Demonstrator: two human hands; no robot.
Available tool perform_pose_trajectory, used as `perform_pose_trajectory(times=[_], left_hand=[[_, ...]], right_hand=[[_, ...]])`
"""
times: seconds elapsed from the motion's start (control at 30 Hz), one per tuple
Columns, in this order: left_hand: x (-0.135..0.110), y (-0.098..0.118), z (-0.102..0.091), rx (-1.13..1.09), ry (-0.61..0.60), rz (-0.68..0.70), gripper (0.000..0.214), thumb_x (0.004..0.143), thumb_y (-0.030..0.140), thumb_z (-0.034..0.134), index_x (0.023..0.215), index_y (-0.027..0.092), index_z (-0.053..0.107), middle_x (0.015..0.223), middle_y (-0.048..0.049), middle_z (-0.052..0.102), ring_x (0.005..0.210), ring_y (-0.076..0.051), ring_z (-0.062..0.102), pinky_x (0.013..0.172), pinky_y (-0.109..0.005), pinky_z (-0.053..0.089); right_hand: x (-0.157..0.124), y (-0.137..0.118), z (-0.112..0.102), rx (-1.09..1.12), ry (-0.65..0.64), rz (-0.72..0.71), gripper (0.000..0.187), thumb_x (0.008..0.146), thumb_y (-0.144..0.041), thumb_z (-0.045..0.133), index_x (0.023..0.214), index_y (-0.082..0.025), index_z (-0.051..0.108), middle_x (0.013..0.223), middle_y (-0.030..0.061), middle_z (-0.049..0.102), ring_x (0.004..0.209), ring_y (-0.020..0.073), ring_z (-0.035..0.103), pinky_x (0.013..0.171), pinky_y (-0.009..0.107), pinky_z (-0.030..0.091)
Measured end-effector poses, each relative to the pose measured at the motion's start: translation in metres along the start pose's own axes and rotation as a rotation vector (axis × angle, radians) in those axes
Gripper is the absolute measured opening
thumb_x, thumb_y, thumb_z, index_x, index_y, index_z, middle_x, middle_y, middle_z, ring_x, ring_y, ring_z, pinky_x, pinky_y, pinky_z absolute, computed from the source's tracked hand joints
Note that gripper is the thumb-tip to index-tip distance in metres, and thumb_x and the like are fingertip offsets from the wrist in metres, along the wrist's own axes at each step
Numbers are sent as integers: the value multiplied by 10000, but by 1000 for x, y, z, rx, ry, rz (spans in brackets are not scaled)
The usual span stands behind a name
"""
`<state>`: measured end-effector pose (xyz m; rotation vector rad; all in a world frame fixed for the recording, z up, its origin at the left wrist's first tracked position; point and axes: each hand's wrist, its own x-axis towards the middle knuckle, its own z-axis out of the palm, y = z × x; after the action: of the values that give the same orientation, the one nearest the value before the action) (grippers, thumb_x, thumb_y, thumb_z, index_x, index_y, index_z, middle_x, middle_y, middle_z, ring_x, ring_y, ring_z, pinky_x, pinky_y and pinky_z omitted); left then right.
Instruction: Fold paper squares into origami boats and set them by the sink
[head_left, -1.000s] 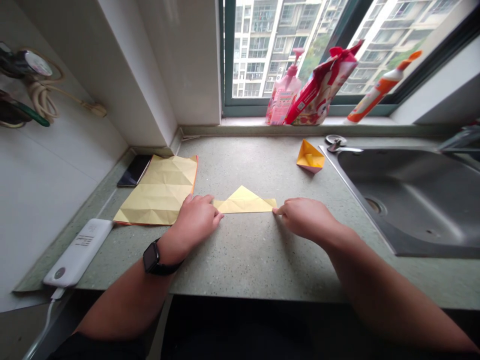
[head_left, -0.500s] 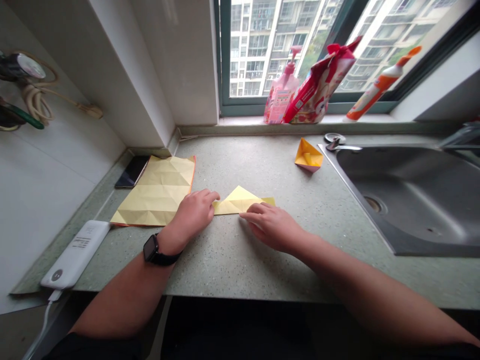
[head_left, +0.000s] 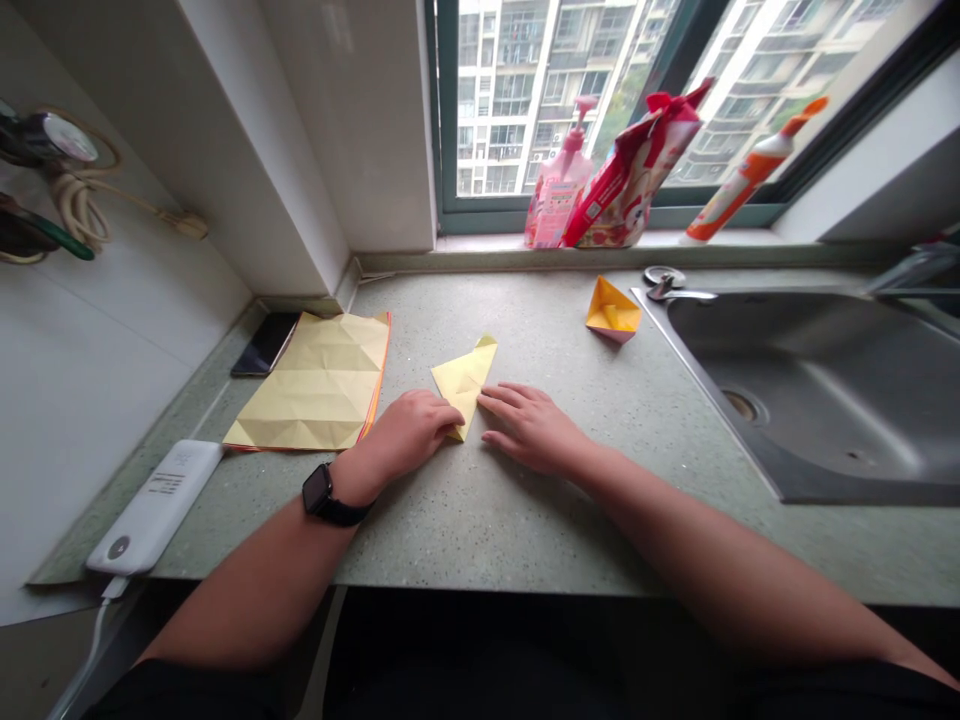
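The piece of folded paper (head_left: 463,374) lies on the bench (head_left: 435,540) between the two hands, slanting, its near tip by the left fingers and its far end pointing away. The left hand (head_left: 415,432) is curled over the near end; whether it pinches the paper or merely presses on it, I cannot tell. The right hand (head_left: 534,428) is open, fingers loosely spread, its foremost fingertips at the paper's right edge and gripping nothing.

The main risk, I judge, is slipping: only the near end is covered, so a push from the right fingertips could swing the far end round or drag the layers out of line. A crease pressed then would come out crooked. The far end has no finger on it; if the layers there are loose, they could spring apart. Pressing too hard near the slim tip might crumple it.

Just left of the left hand lies a stack of creased sheets (head_left: 311,378); a backward sweep of that wrist, with its watch (head_left: 318,490), could catch and shift them. Beyond the right hand, well apart, a small paper box (head_left: 615,318) sits near the sink (head_left: 825,370); being light, it could be knocked by a wide reach.
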<state>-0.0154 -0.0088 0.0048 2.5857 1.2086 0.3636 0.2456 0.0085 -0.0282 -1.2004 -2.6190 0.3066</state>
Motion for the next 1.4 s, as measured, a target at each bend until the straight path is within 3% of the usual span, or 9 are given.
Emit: perform_pose_trajectory(times=[0.13, 0.2, 0.37, 0.53, 0.67, 0.87, 1.1, 1.4], left_hand=[[1, 5, 4, -67, 11, 13, 154, 1016, 180, 704, 1022, 241, 846, 1031, -63, 744, 960, -217, 692, 913, -351, 553], [3, 7, 7, -89, 26, 17, 149, 1013, 197, 717, 1018, 248, 856, 1042, -68, 720, 973, -215, 681, 924, -353, 554], [9, 12, 17, -160, 112, 24, 103, 1020, 254, 730, 1087, 229, 804, 1174, -89, 724, 1117, -249, 673, 1050, -424, 546], [11, 8, 23, -215, 130, -47, 234, 960, 169, 750, 1185, 195, 691, 1224, -99, 735, 1156, -264, 681, 1070, -445, 563], [9, 3, 21, -196, 137, -72, 262, 964, 163, 730, 1219, 194, 676, 1271, -111, 735, 1199, -273, 680, 1119, -477, 546], [7, 4, 16, -103, 54, 4, 256, 1008, 245, 718, 1262, 226, 734, 1411, -107, 719, 1362, -290, 639, 1323, -615, 316], [2, 9, 15, -133, 35, 5, 419, 1020, 243, 713, 1435, 223, 653, 1462, -114, 713, 1396, -283, 632, 1292, -556, 396], [1, 10, 16, -133, 30, 3, 408, 1023, 250, 703, 1426, 229, 644, 1452, -122, 697, 1377, -292, 626, 1226, -529, 472]], right_hand=[[4, -2, 3, 36, -25, -37, 769, 918, -592, 818, 1589, -293, 590, 1685, 128, 550, 1568, 414, 468, 1290, 649, 354], [5, -4, 4, 45, -12, -44, 761, 890, -589, 850, 1549, -288, 620, 1660, 134, 574, 1557, 418, 478, 1290, 656, 350], [7, 0, 7, 140, 103, -89, 295, 982, -366, 763, 1255, -257, 751, 1408, 115, 734, 1317, 298, 664, 1155, 509, 511], [9, 9, 5, 189, 151, -84, 107, 988, -214, 696, 1038, -243, 786, 1223, 91, 780, 1113, 248, 721, 1009, 430, 564], [9, 12, -1, 178, 120, -77, 141, 974, -161, 685, 963, -249, 794, 1174, 78, 787, 1071, 241, 721, 981, 411, 556], [5, 20, -11, 145, 97, -9, 135, 972, -183, 678, 927, -249, 787, 1140, 73, 789, 1072, 246, 711, 991, 416, 547], [6, 25, -12, 149, 95, 14, 122, 991, -223, 671, 962, -255, 784, 1172, 81, 776, 1104, 250, 702, 1007, 421, 547], [11, 20, -5, 132, 138, 81, 159, 1018, -287, 673, 911, -239, 780, 1139, 101, 745, 1074, 258, 672, 1008, 438, 543]])
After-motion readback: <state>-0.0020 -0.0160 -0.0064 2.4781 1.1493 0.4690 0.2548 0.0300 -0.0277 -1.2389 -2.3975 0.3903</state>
